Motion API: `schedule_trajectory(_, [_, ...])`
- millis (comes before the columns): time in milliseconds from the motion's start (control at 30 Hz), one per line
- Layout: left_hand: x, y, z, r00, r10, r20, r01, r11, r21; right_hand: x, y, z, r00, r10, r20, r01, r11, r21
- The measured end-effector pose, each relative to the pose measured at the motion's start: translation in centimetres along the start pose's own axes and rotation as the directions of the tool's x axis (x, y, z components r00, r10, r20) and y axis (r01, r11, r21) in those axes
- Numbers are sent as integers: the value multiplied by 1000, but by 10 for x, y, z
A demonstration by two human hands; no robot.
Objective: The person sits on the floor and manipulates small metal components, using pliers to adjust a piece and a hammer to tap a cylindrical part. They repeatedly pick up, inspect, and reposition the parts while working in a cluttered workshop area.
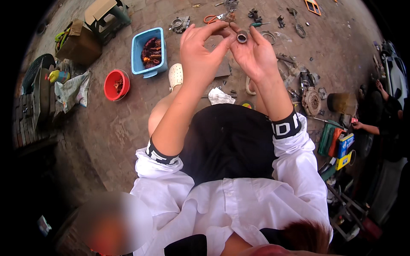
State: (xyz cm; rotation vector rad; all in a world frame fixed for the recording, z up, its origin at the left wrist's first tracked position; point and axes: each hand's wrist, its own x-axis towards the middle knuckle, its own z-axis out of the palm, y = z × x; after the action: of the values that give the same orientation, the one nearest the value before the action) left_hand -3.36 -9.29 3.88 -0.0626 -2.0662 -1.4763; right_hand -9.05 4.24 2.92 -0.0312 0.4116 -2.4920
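Both hands, left hand [200, 51] and right hand [252, 53], are pinching a small metal ring [242, 37] above the blue tub [148, 51], likely inspecting it; turning it calls for steady fingertips.

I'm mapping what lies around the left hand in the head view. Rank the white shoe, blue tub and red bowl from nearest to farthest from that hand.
From the left hand:
1. White shoe, just below-left of the hand, on the person's foot.
2. Blue tub, farther left on the brick ground.
3. Red bowl, farthest, left of the tub and lower in the picture.
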Motion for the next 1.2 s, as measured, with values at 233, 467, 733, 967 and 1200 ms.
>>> schedule_trajectory(233, [-1,-5,10,968,248,40,-246,905,347,-1,8,-9,987,138,87,-151,974,168])
schedule_trajectory(467, [1,-10,12,954,299,-22,-267,881,391,-5,11,-12,954,215,208,-200,976,-88])
schedule_trajectory(733, [3,-9,9,937,348,31,-332,857,395,-6,15,-5,992,122,-22,-124,973,-196])
schedule_trajectory(967, [4,-10,1,951,304,58,-309,917,252,-10,20,13,996,-66,-66,24,862,-506])
schedule_trajectory(1200, [6,-5,-9,941,336,42,-339,934,109,-13,13,14,967,-241,82,222,643,-733])
